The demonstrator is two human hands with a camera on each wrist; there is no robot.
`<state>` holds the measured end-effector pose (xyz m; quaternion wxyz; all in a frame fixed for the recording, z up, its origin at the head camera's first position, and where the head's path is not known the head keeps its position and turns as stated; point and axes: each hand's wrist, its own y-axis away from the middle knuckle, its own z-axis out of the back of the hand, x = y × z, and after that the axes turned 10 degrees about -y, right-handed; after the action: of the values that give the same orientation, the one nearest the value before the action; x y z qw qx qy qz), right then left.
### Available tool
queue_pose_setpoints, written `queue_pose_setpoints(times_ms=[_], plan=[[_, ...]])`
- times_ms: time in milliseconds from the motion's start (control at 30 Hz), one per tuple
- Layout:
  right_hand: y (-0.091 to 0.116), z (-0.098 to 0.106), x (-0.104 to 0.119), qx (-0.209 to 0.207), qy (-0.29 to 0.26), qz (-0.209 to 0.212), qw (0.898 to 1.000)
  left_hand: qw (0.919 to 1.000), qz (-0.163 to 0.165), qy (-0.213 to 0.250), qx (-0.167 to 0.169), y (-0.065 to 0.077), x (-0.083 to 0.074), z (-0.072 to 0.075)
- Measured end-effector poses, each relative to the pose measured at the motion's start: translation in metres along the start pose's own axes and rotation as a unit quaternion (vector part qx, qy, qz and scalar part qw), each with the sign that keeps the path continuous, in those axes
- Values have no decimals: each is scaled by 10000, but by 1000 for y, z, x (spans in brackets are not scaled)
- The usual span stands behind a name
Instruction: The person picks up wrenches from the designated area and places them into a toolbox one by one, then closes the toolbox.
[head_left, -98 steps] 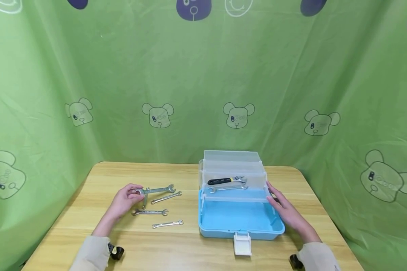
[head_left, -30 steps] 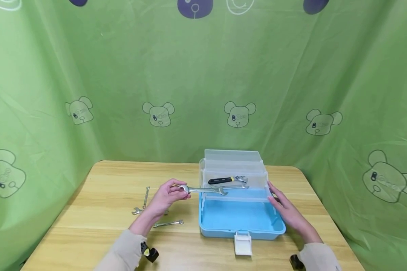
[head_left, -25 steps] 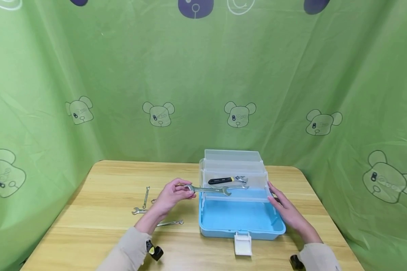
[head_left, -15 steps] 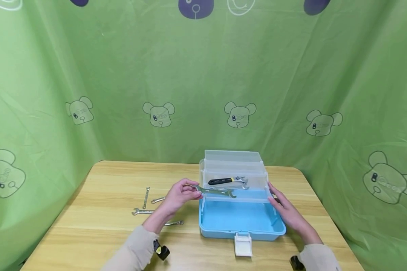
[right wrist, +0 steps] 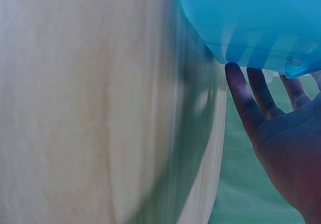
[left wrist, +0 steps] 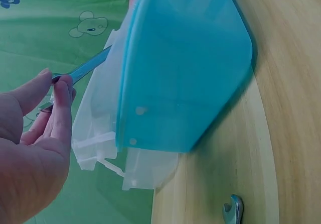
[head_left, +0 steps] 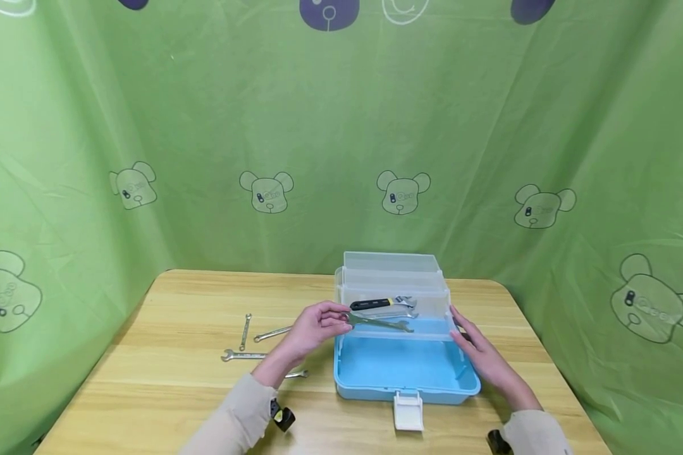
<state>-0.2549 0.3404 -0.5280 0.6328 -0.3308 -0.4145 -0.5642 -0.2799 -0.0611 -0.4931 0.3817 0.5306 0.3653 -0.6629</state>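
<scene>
My left hand (head_left: 313,327) pinches one end of a silver wrench (head_left: 380,323) between thumb and fingers. The wrench's far end reaches over the lowest clear tray of a blue toolbox (head_left: 406,370). In that tray lie an adjustable wrench (head_left: 370,304) with a black handle and another silver wrench (head_left: 395,314). The left wrist view shows the pinched wrench (left wrist: 90,67) beside the clear trays. My right hand (head_left: 480,354) rests against the toolbox's right side. Its fingers (right wrist: 243,96) stretch out along the blue wall in the right wrist view.
Several loose wrenches lie on the wooden table (head_left: 182,322) to the left: a small upright one (head_left: 245,332), a slanted one (head_left: 270,334), and two partly behind my left arm. The white latch (head_left: 408,412) hangs at the toolbox front. A green curtain (head_left: 330,114) surrounds the table.
My left hand has picked up the wrench from the table at left and carried it rightward to the lowest tray. The right hand stays at the toolbox's side.
</scene>
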Motion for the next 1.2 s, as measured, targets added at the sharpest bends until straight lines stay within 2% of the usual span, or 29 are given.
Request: queue_pose_setpoints(times_ms=[100,200,367,667,767,867,1200], plan=[[0,0,0,5,-13,-10,10000,9993,-82,-374,-51,-4,1,-3],[1,1,1,17,-38,-56,10000,9946,-243,-996,-149,-7,1,-7],[1,1,0,23,-54,-133,9999,9745,-537,-2144,-374,-13,-1,-11],[1,1,-1,8,-5,-168,9999,9422,-649,-3258,-439,-20,0,-15],[0,1,-2,10,-26,-168,9999,9307,-698,-3564,-435,-22,2,-15],[0,1,-2,13,-56,-179,9998,9239,-750,-3727,-432,-23,1,-15],[0,1,-3,30,-76,-151,9999,9193,-714,-3868,-139,-23,-3,-14]])
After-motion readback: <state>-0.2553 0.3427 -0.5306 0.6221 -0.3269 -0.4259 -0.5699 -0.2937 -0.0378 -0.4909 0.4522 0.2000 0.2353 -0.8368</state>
